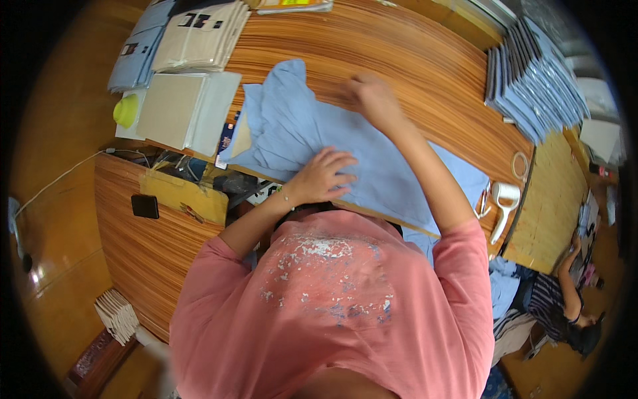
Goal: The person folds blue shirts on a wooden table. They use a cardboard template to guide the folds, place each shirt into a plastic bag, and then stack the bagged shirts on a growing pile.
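Observation:
A light blue shirt (392, 166) lies on the wood-grain table in front of me, its left end bunched and partly folded over. A beige piece of card (242, 138) shows at that left end. My left hand (324, 174) rests on the cloth near the table's front edge, fingers spread. Above the shirt's far edge is my right hand (373, 101), with its fingers smeared by motion, so what it holds, if anything, is hidden. A small dark blue box-like item (226, 141) sits beside the shirt's left end.
Beige cards (169, 110), packed beige garments (199, 36) and packed blue garments (136, 60) stand at left. Stacked blue packs (531, 83) stand far right, a white handled roller (505, 205) nearer. A black phone (145, 206) lies lower left; another person (555, 299) works lower right.

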### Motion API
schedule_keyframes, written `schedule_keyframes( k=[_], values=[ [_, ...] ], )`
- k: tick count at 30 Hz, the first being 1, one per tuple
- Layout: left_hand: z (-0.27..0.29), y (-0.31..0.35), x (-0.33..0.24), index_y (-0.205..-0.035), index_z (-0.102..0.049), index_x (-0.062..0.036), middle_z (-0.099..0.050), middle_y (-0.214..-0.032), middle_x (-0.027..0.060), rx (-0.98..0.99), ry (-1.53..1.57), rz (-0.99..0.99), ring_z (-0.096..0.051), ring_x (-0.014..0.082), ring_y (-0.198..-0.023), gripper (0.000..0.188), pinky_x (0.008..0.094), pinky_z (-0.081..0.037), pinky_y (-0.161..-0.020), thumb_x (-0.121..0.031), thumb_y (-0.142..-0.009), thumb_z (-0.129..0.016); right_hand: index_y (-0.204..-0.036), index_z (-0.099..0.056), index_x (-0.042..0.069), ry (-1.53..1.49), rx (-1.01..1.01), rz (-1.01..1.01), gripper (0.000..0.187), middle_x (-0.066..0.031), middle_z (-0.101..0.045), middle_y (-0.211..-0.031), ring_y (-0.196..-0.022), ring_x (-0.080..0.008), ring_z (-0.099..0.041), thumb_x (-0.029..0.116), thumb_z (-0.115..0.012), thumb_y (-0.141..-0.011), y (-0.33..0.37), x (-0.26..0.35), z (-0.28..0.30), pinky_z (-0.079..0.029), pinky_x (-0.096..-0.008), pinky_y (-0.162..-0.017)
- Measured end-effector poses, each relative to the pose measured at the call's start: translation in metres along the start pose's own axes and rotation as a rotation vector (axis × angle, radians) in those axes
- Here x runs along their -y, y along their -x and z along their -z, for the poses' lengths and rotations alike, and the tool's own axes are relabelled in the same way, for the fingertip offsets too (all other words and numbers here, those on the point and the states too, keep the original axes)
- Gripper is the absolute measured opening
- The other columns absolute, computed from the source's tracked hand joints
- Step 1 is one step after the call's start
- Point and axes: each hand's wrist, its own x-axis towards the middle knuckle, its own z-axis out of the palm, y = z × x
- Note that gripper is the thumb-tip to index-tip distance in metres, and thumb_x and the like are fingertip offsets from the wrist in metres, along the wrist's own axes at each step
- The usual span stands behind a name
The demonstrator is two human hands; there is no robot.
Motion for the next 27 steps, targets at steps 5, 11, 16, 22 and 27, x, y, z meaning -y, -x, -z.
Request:
schedule_keyframes(
  k=[5, 11, 16, 22, 27],
  values=[
    [0.036, 0.029, 0.013, -0.096, -0.063, -0.0081, -0.058, -0.105, 0.0076, -0.065, 0.109, 0.057, -0.054, 0.0253, -0.102, 0.023, 0.0397, -0.039, -0.092, -0.020, -0.076, -0.063, -0.096, -0.064, 0.003, -0.096, 0.086, -0.293, 0.029, -0.0151, -0.063, -0.100, -0.089, -0.0321, -0.060, 0.020, -0.069, -0.074, -0.121, 0.022, -0.093, -0.048, -0.0399, -0.076],
    [0.091, 0.059, 0.070, -0.101, -0.059, -0.0009, -0.061, -0.101, 0.0096, -0.705, 0.428, 0.624, -0.058, 0.0188, -0.095, 0.023, 0.0306, -0.044, -0.083, -0.019, -0.093, -0.048, -0.095, -0.065, 0.005, -0.575, 0.307, -0.258, 0.026, -0.0096, -0.062, -0.090, -0.082, -0.0168, -0.058, 0.015, -0.072, -0.072, -0.124, 0.023, -0.090, -0.045, -0.0296, -0.071],
    [0.120, 0.044, 0.146, -0.105, -0.058, 0.0000, -0.061, -0.101, 0.0055, -0.650, 0.656, 0.542, -0.056, 0.0136, -0.093, 0.025, 0.0266, -0.043, -0.083, -0.019, -0.096, -0.044, -0.094, -0.061, 0.003, -0.811, 0.431, 0.286, 0.020, -0.0116, -0.061, -0.100, -0.096, -0.0276, -0.058, -0.001, -0.059, -0.075, -0.048, 0.111, 0.033, -0.045, -0.0355, -0.084],
    [0.129, 0.077, 0.149, -0.109, -0.060, -0.0108, -0.057, -0.112, 0.0093, 0.516, 0.338, 0.602, -0.052, 0.0220, -0.106, 0.039, 0.0319, -0.040, -0.093, 0.003, -0.073, -0.061, -0.095, -0.060, -0.001, -1.242, 0.651, 0.337, 0.024, -0.0159, -0.058, -0.107, -0.098, -0.0323, -0.057, -0.005, -0.057, -0.072, 0.017, 0.150, 0.075, -0.046, -0.0375, -0.084],
    [0.110, 0.100, 0.081, -0.102, -0.062, -0.0184, -0.050, -0.114, 0.0056, 0.296, -0.120, 0.450, -0.042, 0.0264, -0.115, 0.049, 0.0408, -0.031, -0.097, 0.001, -0.059, -0.072, -0.097, -0.061, -0.001, -1.360, 0.532, 0.277, 0.029, -0.0172, -0.058, -0.108, -0.099, -0.0305, -0.057, -0.002, -0.063, -0.068, 0.037, 0.155, 0.077, -0.046, -0.0362, -0.086]
  ],
)
